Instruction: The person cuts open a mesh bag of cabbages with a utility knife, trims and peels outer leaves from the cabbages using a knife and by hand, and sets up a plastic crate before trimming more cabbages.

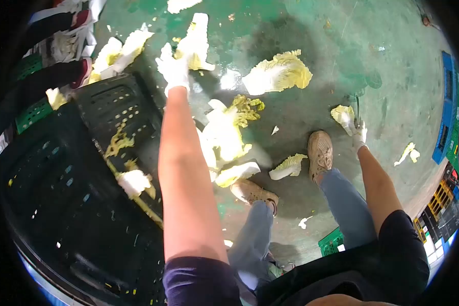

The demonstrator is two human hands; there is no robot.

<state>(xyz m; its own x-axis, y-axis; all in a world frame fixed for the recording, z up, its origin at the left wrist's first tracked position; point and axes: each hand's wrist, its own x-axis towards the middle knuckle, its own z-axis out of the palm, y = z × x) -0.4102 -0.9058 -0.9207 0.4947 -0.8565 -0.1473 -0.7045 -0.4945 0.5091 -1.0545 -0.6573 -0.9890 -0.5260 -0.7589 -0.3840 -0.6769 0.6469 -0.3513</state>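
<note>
My left hand (173, 71), in a white glove, reaches far forward with its fingers apart. It is right beside a pale cabbage leaf (195, 43) on the green floor and seems to touch its edge. Lower right, my gloved right hand (360, 136) is closed at the white stem of another cabbage leaf (343, 116). A thin dark blade-like tool (357, 106) sticks up from the same hand; its handle is hidden. Between my arms lie a large cabbage leaf (278, 72) and a heap of leaves (223, 130) with a browned, curled edge.
Black perforated crates (51, 188) stand along my left, with leaf scraps on their rims. A person's dark red shoe (82, 73) is beyond them. Smaller leaves (289, 167) lie around my shoes. Blue pallets (446, 107) stand at the right edge, and a green crate (331, 243) is by my leg.
</note>
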